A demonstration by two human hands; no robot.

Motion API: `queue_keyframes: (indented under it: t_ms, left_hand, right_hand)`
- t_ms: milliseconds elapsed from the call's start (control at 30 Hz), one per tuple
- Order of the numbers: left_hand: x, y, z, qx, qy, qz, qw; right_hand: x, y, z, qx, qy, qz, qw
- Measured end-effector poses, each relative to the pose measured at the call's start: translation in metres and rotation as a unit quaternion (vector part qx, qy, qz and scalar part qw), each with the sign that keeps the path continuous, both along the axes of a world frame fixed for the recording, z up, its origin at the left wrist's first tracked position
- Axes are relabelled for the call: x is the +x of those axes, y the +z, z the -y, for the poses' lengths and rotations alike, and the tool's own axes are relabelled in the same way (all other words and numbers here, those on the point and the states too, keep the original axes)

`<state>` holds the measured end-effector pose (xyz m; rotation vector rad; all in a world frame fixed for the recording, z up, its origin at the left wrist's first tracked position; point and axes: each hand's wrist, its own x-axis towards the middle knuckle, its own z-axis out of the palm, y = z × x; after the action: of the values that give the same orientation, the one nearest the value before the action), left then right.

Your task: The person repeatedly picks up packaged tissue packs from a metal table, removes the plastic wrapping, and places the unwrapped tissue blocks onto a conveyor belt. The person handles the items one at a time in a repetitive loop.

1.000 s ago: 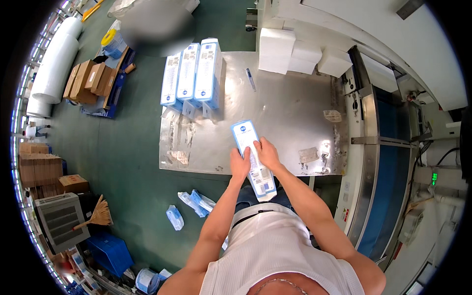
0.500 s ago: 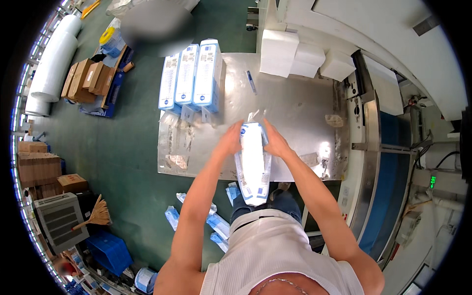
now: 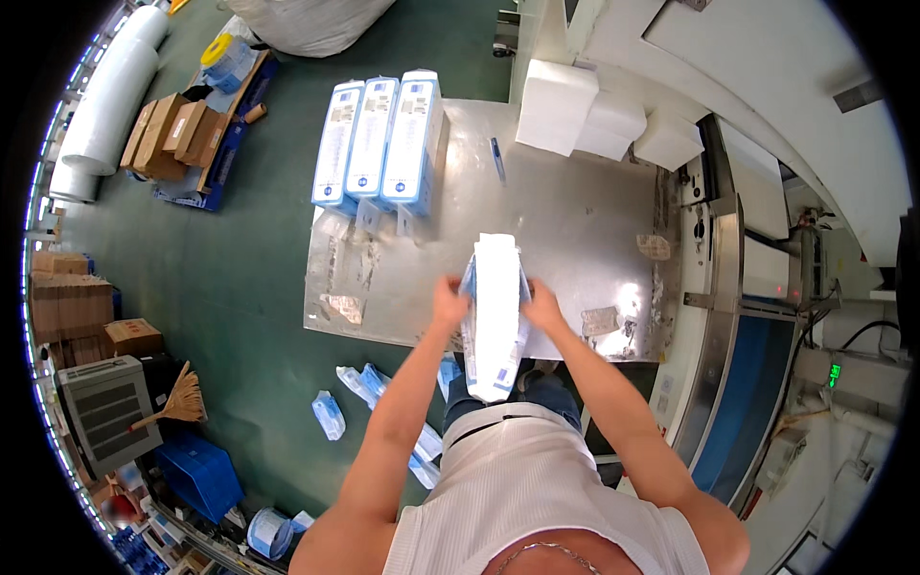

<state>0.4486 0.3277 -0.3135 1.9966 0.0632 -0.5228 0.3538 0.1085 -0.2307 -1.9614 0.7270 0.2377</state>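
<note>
A long white block (image 3: 496,287) stands half inside a blue-and-white plastic bag (image 3: 493,379) at the metal table's near edge, close against my body. The block's far end pokes out of the bag. My left hand (image 3: 450,305) is closed on the bag's left side, fingers partly hidden behind the film. On the opposite side, my right hand (image 3: 541,305) grips the bag's right edge. Three filled blue-and-white packs (image 3: 374,144) lie side by side at the table's far left.
Several white blocks (image 3: 551,105) sit at the table's far right. A blue pen (image 3: 498,160) lies on the metal table (image 3: 565,220). Right of it runs a machine with a blue belt (image 3: 743,402). Loose blue-and-white bags (image 3: 329,415) lie on the green floor.
Both hands have come nearer to my body along the bag's sides. The bag's far end has dropped back, and the white block's far end is now bare.
</note>
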Motion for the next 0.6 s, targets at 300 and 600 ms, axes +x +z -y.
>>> queue_keyframes:
  t_ms: [300,600]
  left_hand:
    - [-0.128,0.113,-0.031,-0.031,0.083,-0.28,0.956]
    - [-0.136,0.102,0.029,-0.303,0.318,-0.398,0.805]
  right_hand:
    - [-0.097,0.048,-0.03,0.361,-0.121,-0.237,0.894]
    - [-0.086,0.03,-0.021,0.249,-0.321,-0.033,0.913]
